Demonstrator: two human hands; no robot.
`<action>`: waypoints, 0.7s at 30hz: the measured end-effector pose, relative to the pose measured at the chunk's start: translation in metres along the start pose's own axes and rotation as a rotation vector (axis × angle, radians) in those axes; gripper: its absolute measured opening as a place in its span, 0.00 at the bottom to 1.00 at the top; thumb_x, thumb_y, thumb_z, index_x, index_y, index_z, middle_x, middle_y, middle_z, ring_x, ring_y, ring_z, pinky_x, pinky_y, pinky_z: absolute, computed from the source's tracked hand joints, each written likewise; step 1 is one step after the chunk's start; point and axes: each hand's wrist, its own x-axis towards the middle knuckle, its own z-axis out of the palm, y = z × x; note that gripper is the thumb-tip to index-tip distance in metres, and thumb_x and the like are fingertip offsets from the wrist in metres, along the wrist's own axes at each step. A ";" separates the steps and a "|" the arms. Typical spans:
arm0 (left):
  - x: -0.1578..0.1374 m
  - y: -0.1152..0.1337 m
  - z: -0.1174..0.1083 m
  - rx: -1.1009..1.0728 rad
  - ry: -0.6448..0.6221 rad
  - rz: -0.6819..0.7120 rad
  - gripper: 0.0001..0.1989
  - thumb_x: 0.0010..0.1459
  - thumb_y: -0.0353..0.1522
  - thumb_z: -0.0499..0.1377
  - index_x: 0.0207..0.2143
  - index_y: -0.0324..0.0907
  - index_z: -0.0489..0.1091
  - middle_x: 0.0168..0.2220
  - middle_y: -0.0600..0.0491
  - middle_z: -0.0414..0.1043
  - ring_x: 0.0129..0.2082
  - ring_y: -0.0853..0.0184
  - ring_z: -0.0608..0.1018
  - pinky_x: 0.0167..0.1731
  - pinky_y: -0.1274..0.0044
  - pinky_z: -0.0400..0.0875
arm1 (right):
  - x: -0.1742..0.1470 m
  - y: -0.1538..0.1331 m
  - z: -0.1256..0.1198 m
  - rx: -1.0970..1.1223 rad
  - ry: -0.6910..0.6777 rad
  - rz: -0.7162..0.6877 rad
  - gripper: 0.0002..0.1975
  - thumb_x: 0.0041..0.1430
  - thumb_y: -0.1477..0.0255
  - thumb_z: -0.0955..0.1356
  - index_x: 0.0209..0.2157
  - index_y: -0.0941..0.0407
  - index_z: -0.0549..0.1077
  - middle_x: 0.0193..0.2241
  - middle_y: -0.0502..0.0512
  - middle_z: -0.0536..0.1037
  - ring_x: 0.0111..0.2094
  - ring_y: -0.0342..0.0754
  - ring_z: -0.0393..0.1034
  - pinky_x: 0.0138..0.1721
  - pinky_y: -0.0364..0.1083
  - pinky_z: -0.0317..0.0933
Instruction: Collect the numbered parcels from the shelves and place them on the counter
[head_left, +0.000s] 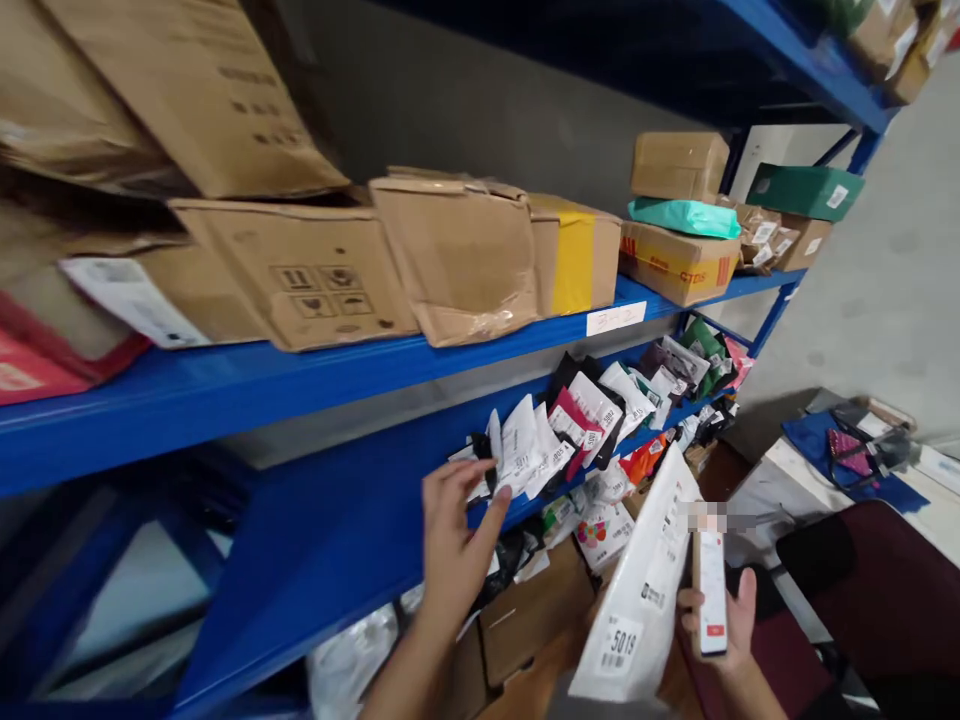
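Observation:
My left hand (454, 545) reaches up to the row of small mailer parcels (577, 415) standing on the middle blue shelf (352, 520), its fingertips touching the leftmost white parcel (517, 450). My right hand (724, 625) holds a phone (710, 590) upright, with a large white mailer bag (641, 590) labelled 5019 pressed against it on the left side. The bag leans tilted in front of the lower shelf.
Brown cardboard boxes (457, 255) fill the upper blue shelf (247, 375), with a green parcel (684, 216) and a green box (806, 190) further right. More boxes and bags (536, 610) sit below. A table with a blue cloth (817, 440) and a dark chair (892, 590) stand at right.

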 end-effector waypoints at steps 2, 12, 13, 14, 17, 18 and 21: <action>0.008 -0.016 0.040 0.127 -0.030 -0.050 0.17 0.60 0.41 0.56 0.48 0.42 0.72 0.47 0.44 0.70 0.49 0.56 0.75 0.49 0.63 0.77 | 0.006 -0.037 -0.012 -0.049 0.065 0.022 0.33 0.39 0.39 0.75 0.42 0.47 0.81 0.27 0.49 0.74 0.24 0.47 0.71 0.25 0.47 0.68; 0.039 -0.043 0.180 0.700 -0.412 -0.124 0.16 0.56 0.32 0.64 0.48 0.43 0.80 0.69 0.41 0.61 0.72 0.36 0.52 0.67 0.40 0.45 | 0.044 -0.144 -0.046 0.049 0.264 0.060 0.28 0.35 0.52 0.82 0.38 0.50 0.82 0.26 0.52 0.77 0.22 0.50 0.72 0.23 0.50 0.70; 0.044 -0.044 0.185 0.749 -0.458 -0.133 0.16 0.56 0.31 0.64 0.47 0.43 0.80 0.69 0.41 0.61 0.71 0.37 0.53 0.67 0.42 0.48 | 0.052 -0.146 -0.044 0.048 0.274 0.047 0.28 0.35 0.52 0.82 0.38 0.50 0.81 0.25 0.51 0.77 0.21 0.49 0.72 0.23 0.49 0.70; 0.049 -0.045 0.187 0.792 -0.493 -0.145 0.16 0.57 0.30 0.62 0.47 0.42 0.80 0.68 0.40 0.63 0.71 0.38 0.55 0.66 0.45 0.53 | 0.061 -0.147 -0.042 0.048 0.287 0.030 0.29 0.35 0.51 0.81 0.39 0.50 0.81 0.24 0.51 0.77 0.21 0.49 0.71 0.22 0.49 0.70; 0.057 -0.048 0.188 0.880 -0.556 -0.172 0.21 0.61 0.26 0.55 0.54 0.44 0.77 0.65 0.39 0.66 0.69 0.45 0.61 0.62 0.54 0.65 | 0.084 -0.146 -0.040 0.045 0.310 0.011 0.29 0.38 0.48 0.79 0.40 0.50 0.79 0.24 0.50 0.77 0.20 0.49 0.71 0.20 0.47 0.68; 0.058 -0.049 0.187 0.902 -0.582 -0.172 0.23 0.62 0.25 0.52 0.55 0.45 0.77 0.66 0.39 0.65 0.69 0.46 0.62 0.62 0.55 0.66 | 0.091 -0.144 -0.040 0.038 0.311 0.025 0.29 0.39 0.47 0.79 0.40 0.50 0.79 0.24 0.50 0.77 0.19 0.49 0.71 0.20 0.47 0.67; 0.056 -0.047 0.190 0.945 -0.667 -0.162 0.20 0.65 0.28 0.51 0.53 0.45 0.78 0.70 0.40 0.59 0.71 0.46 0.59 0.63 0.53 0.63 | 0.110 -0.139 -0.042 -0.007 0.326 0.091 0.30 0.39 0.44 0.78 0.38 0.52 0.79 0.23 0.50 0.77 0.18 0.49 0.71 0.19 0.46 0.66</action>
